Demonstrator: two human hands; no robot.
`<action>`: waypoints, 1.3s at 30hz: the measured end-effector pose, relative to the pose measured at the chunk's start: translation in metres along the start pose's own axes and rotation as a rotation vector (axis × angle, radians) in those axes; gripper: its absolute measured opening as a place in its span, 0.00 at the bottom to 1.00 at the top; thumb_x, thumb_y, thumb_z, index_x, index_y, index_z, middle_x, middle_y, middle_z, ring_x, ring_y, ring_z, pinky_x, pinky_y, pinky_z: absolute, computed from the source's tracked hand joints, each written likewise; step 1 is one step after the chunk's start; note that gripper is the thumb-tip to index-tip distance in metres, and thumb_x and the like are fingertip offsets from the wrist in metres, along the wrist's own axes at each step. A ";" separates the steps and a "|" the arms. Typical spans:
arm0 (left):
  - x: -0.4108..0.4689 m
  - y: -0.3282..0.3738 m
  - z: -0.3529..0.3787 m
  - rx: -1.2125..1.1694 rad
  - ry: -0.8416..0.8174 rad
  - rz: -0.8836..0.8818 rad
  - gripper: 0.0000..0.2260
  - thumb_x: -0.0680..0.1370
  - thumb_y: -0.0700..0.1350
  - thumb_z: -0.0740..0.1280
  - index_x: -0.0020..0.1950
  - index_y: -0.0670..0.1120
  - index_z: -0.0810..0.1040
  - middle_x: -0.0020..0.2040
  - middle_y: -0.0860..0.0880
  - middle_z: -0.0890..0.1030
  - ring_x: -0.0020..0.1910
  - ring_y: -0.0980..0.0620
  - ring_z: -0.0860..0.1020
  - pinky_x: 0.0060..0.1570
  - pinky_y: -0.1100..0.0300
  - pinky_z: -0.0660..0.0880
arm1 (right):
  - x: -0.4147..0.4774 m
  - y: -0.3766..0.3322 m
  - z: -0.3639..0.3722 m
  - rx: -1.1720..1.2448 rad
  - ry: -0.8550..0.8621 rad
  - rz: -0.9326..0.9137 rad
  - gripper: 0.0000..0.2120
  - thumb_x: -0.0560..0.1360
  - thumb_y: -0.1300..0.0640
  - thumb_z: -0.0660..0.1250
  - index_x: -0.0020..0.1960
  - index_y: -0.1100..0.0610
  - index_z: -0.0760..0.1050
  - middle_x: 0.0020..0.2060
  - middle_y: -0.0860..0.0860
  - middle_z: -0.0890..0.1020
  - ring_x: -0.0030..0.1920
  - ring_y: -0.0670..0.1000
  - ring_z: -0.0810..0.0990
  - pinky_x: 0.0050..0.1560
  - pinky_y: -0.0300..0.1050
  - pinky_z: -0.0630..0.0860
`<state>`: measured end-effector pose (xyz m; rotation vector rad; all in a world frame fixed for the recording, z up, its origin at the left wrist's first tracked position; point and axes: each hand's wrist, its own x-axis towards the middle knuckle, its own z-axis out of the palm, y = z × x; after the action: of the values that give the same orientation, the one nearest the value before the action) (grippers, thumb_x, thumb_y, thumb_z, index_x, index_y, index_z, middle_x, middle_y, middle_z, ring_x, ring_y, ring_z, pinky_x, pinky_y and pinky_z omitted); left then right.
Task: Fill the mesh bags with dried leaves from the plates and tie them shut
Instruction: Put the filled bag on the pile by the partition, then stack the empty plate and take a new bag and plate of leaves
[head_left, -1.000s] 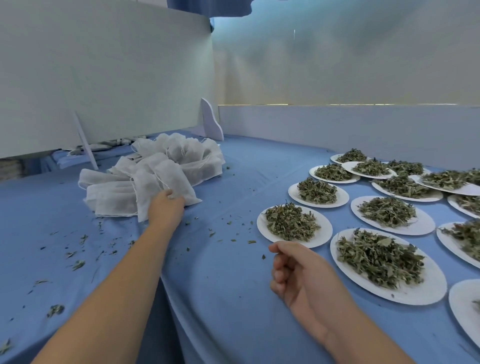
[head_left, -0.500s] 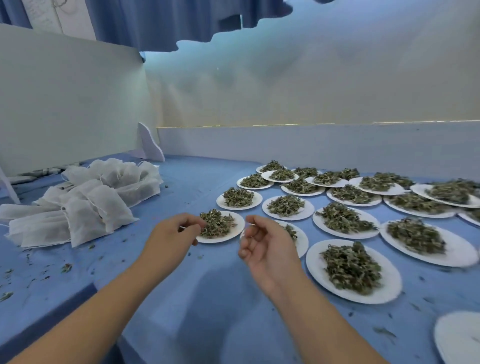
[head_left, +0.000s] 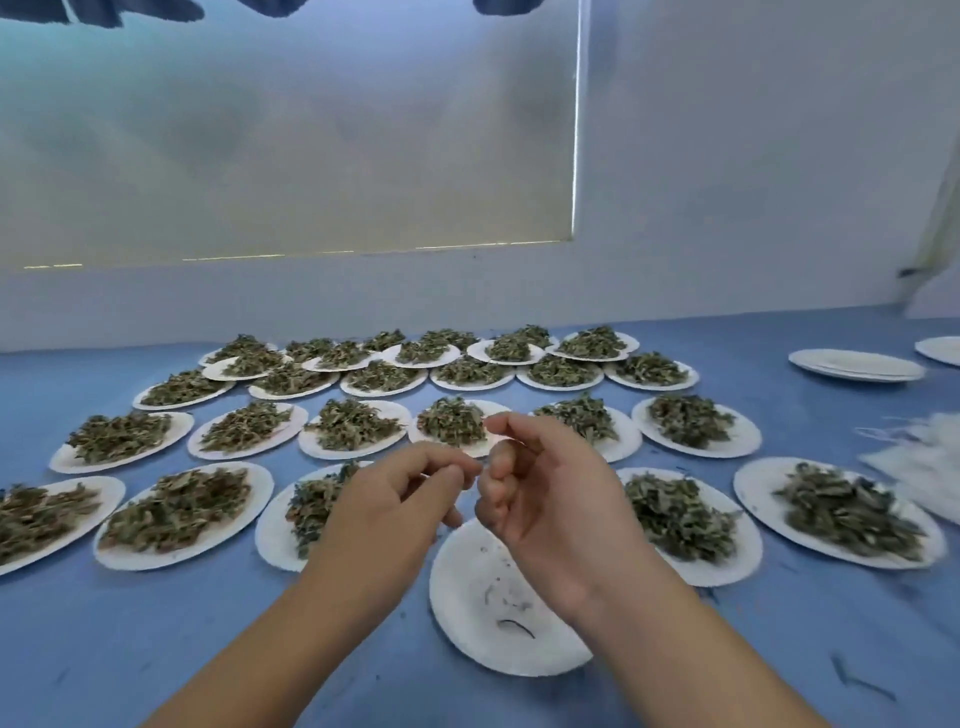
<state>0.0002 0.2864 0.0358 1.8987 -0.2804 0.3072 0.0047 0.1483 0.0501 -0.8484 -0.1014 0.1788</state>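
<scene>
Several white plates heaped with dried green leaves (head_left: 358, 423) cover the blue table in rows. One plate (head_left: 498, 623), bare but for a few crumbs, lies nearest me. My left hand (head_left: 395, 509) and my right hand (head_left: 556, 499) hover close together above its far rim. The left thumb and forefinger tips meet, and I see nothing between them. The right fingers are curled toward the palm and hold nothing visible. A blurred heap of white mesh bags (head_left: 919, 467) lies at the right edge, away from both hands.
A stack of empty white plates (head_left: 857, 364) sits at the far right, with another plate (head_left: 940, 349) cut off by the frame. A low white wall (head_left: 467, 301) runs behind the table. Leaf crumbs dot the blue cloth (head_left: 156, 639) in front.
The view swung right, away from the mesh bag pile on the left. My left hand left that pile and came to meet the right hand over the near-empty plate.
</scene>
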 end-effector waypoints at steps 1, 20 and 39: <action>-0.002 0.001 0.016 0.007 -0.033 0.017 0.10 0.76 0.46 0.64 0.42 0.59 0.83 0.33 0.53 0.81 0.30 0.60 0.75 0.30 0.68 0.70 | -0.006 -0.010 -0.013 -0.039 0.034 -0.022 0.07 0.76 0.59 0.63 0.43 0.59 0.78 0.27 0.51 0.72 0.25 0.48 0.70 0.27 0.39 0.68; 0.010 -0.050 0.055 0.613 -0.057 -0.209 0.12 0.76 0.51 0.65 0.60 0.58 0.72 0.57 0.54 0.71 0.57 0.54 0.73 0.57 0.54 0.71 | -0.043 -0.015 -0.118 -1.437 0.227 -0.026 0.03 0.73 0.50 0.63 0.42 0.49 0.73 0.36 0.45 0.79 0.30 0.44 0.74 0.33 0.39 0.72; 0.074 0.024 0.123 -0.115 0.082 -0.057 0.06 0.80 0.52 0.60 0.49 0.61 0.76 0.51 0.60 0.78 0.47 0.66 0.75 0.42 0.63 0.70 | -0.015 -0.128 -0.171 -0.622 0.468 -0.106 0.02 0.75 0.67 0.67 0.43 0.64 0.75 0.29 0.57 0.82 0.27 0.53 0.81 0.26 0.39 0.76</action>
<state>0.0706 0.1598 0.0416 1.7731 -0.1845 0.3232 0.0322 -0.0636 0.0336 -1.4790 0.2507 -0.1657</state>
